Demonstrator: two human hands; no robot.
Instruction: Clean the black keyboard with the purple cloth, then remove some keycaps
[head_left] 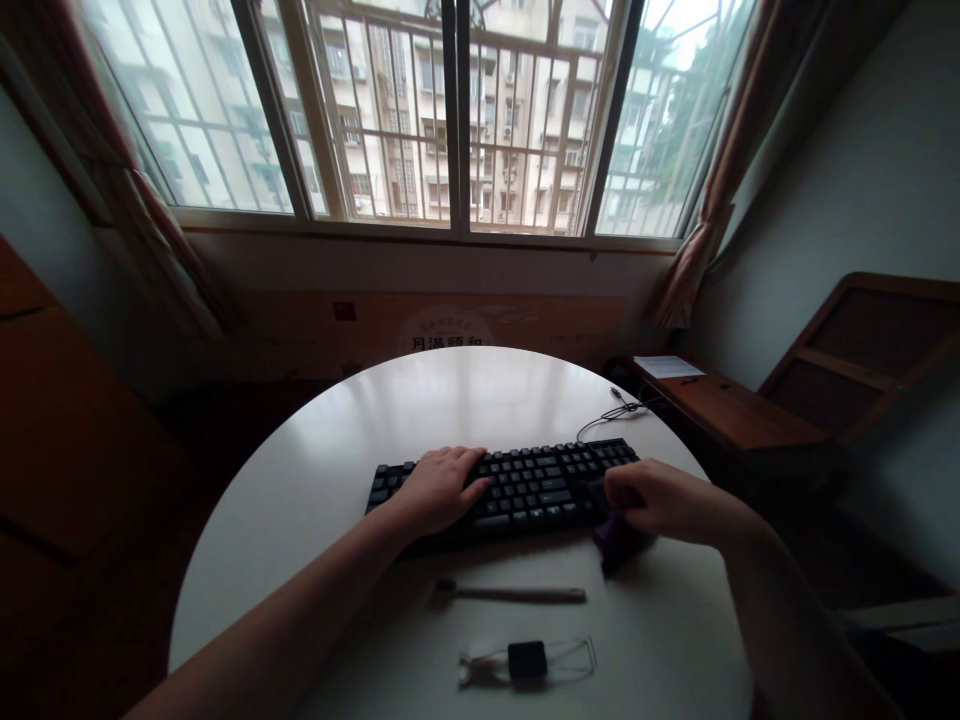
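Note:
A black keyboard (536, 490) lies on the round white table. My left hand (442, 488) rests on its left part with fingers stretched out over the keys. My right hand (660, 498) is closed round a dark purple cloth (621, 540), which hangs down over the keyboard's right end; part of the cloth is hidden in the fist. Nearer to me lies a toothbrush (517, 594) with a dark head at its left end. Below it is a wire keycap puller (527, 660) with a black middle piece; its left end is blurred.
The white table (285, 480) has a curved edge all round. A cable (615, 410) runs from behind the keyboard to the right edge. A wooden chair (750, 410) with a white paper (667, 367) on it stands to the right. A barred window (457, 120) is ahead.

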